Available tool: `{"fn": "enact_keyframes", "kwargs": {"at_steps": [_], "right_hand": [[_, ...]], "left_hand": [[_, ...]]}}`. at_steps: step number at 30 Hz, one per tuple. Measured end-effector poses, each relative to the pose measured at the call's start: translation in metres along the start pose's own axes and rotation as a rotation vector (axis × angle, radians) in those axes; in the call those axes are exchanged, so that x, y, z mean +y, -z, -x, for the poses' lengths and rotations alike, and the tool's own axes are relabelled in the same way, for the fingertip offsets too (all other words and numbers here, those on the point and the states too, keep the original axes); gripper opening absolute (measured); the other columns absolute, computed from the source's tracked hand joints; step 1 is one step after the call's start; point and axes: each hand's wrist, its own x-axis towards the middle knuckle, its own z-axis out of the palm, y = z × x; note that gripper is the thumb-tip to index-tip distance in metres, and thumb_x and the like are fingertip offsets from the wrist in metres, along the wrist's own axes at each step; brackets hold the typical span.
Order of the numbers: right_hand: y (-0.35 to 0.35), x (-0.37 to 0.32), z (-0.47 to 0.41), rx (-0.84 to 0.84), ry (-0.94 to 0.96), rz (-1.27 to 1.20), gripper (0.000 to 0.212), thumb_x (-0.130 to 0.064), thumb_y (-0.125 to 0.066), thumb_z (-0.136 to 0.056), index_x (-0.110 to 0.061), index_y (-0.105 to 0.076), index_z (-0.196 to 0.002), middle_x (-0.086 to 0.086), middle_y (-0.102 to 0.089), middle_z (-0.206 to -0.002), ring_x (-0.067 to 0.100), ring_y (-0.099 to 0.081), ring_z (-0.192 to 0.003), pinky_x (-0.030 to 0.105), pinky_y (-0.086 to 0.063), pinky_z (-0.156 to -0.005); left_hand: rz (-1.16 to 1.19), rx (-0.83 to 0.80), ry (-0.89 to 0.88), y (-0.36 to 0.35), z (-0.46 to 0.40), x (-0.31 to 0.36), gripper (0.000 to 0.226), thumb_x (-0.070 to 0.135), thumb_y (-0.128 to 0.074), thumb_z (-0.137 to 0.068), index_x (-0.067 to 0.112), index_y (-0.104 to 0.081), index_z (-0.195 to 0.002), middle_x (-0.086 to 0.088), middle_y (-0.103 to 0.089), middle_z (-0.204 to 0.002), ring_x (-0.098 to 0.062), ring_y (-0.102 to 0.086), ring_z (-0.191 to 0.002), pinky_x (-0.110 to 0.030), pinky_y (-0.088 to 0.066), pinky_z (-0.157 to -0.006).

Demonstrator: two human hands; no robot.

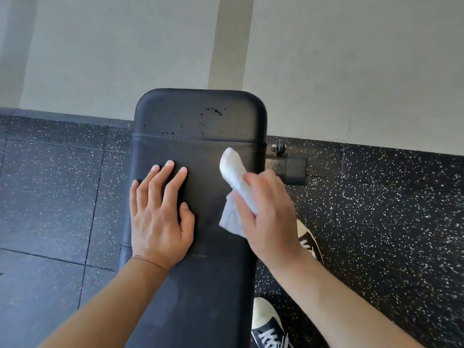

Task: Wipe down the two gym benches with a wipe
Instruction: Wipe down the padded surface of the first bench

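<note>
1. Right hand (266, 214): fingers and thumb are curled round a crumpled white paper wipe (234, 187). One end of the wipe pokes out ahead of the fingers; a looser flap hangs out on the thumb side. Whether the wipe touches the pad cannot be told.

2. Left hand (160, 212): fingers straight and spread, palm flat on the black padded vinyl gym bench (198, 285). It holds nothing and appears to be bracing.

3. Position of the task's thing: the bench lies directly under both hands. The right hand is over the bench's edge on its own outer side; the left hand rests on the opposite edge.

4. Long axis: the bench runs straight away from the hands, ending in a rounded end panel beyond a cross seam (195, 139) just ahead of the fingertips.

5. Governing relation: a scatter of dark droplets or specks (213, 114) sits on that end panel, past the seam, forward of the wipe and slightly toward the left hand. The right hand is nearer to it and already carries the wipe.

6. Judgement: the next stroke likely calls for a forward reach along the long axis, across the seam.

7. Only one bench is in view; the second is not shown.
</note>
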Motion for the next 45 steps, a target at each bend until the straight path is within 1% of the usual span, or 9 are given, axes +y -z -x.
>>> {"fn": "enact_keyframes", "kwargs": {"at_steps": [7, 14, 21, 26, 30, 34, 38, 42, 45], "right_hand": [[0.022, 0.007, 0.007, -0.234, 0.451, 0.249, 0.029, -0.032, -0.06, -0.1, -0.006, -0.072, -0.108, 0.008, -0.057, -0.088, 0.029, -0.05, -0.073, 0.044, -0.045, -0.062], [-0.002, -0.028, -0.076, -0.036, 0.159, 0.371, 0.019, -0.02, -0.069, -0.094, -0.001, -0.067, -0.098, 0.016, -0.057, -0.093, 0.036, -0.052, -0.083, 0.051, -0.046, -0.071], [-0.044, -0.087, 0.015, -0.365, 0.554, 0.357, 0.023, -0.032, -0.058, -0.095, -0.012, -0.07, -0.098, 0.003, -0.058, -0.086, 0.025, -0.053, -0.074, 0.039, -0.041, -0.061], [-0.002, -0.046, -0.012, -0.35, 0.664, 0.447, 0.027, -0.031, -0.06, -0.098, -0.006, -0.071, -0.097, 0.008, -0.058, -0.085, 0.03, -0.053, -0.073, 0.046, -0.046, -0.062], [0.008, -0.029, -0.067, -0.211, 0.454, 0.472, 0.024, -0.024, -0.064, -0.098, 0.0, -0.067, -0.097, 0.015, -0.057, -0.085, 0.034, -0.051, -0.074, 0.049, -0.047, -0.062], [-0.056, -0.08, -0.084, -0.165, 0.36, 0.51, 0.02, -0.025, -0.067, -0.095, -0.006, -0.064, -0.098, 0.013, -0.059, -0.094, 0.036, -0.056, -0.082, 0.046, -0.045, -0.067], [-0.108, -0.123, -0.05, -0.348, 0.493, 0.544, 0.033, -0.039, -0.062, -0.094, -0.018, -0.063, -0.119, 0.004, -0.059, -0.107, 0.029, -0.057, -0.096, 0.043, -0.04, -0.074], [-0.051, -0.093, 0.008, -0.524, 0.704, 0.388, 0.021, -0.03, -0.071, -0.089, -0.014, -0.073, -0.103, 0.003, -0.061, -0.09, 0.025, -0.055, -0.076, 0.039, -0.043, -0.063], [-0.008, -0.049, -0.006, -0.453, 0.771, 0.434, 0.016, -0.025, -0.07, -0.092, -0.012, -0.074, -0.099, 0.004, -0.056, -0.08, 0.028, -0.052, -0.068, 0.042, -0.043, -0.059]], "left_hand": [[0.011, 0.007, -0.014, 0.001, 0.0, -0.002, 0.062, 0.026, -0.047, -0.092, 0.021, -0.049, -0.153, -0.002, -0.041, -0.163, -0.031, -0.035, -0.153, -0.059, -0.022, -0.126], [0.074, 0.048, 0.059, 0.004, 0.004, -0.001, 0.052, 0.024, -0.053, -0.092, 0.013, -0.054, -0.143, -0.013, -0.045, -0.153, -0.036, -0.044, -0.14, -0.06, -0.031, -0.121], [0.199, 0.001, 0.246, 0.017, 0.083, -0.039, 0.058, 0.029, -0.043, -0.097, 0.018, -0.046, -0.154, -0.005, -0.037, -0.163, -0.033, -0.042, -0.145, -0.053, -0.041, -0.115], [0.272, 0.018, 0.485, 0.016, 0.117, -0.044, 0.061, 0.043, -0.042, -0.099, 0.042, -0.029, -0.158, 0.013, -0.041, -0.153, -0.023, -0.06, -0.119, -0.04, -0.049, -0.072], [0.268, 0.02, 0.524, 0.016, 0.115, -0.043, 0.064, 0.046, -0.043, -0.094, 0.04, -0.033, -0.157, 0.013, -0.045, -0.148, -0.021, -0.061, -0.114, -0.038, -0.048, -0.071], [0.267, 0.012, 0.526, 0.017, 0.114, -0.044, 0.065, 0.047, -0.044, -0.093, 0.037, -0.034, -0.156, 0.013, -0.045, -0.148, -0.024, -0.064, -0.111, -0.035, -0.043, -0.068], [0.245, -0.003, 0.534, 0.014, 0.115, -0.045, 0.067, 0.05, -0.043, -0.093, 0.033, -0.032, -0.158, 0.012, -0.045, -0.151, -0.025, -0.062, -0.118, -0.041, -0.053, -0.071], [0.259, 0.003, 0.546, 0.016, 0.113, -0.044, 0.069, 0.049, -0.043, -0.093, 0.028, -0.032, -0.157, 0.011, -0.045, -0.15, -0.024, -0.061, -0.121, -0.042, -0.056, -0.074], [0.24, 0.008, 0.547, 0.015, 0.112, -0.044, 0.068, 0.048, -0.044, -0.094, 0.028, -0.033, -0.157, 0.011, -0.046, -0.147, -0.021, -0.058, -0.121, -0.041, -0.057, -0.078]]}}
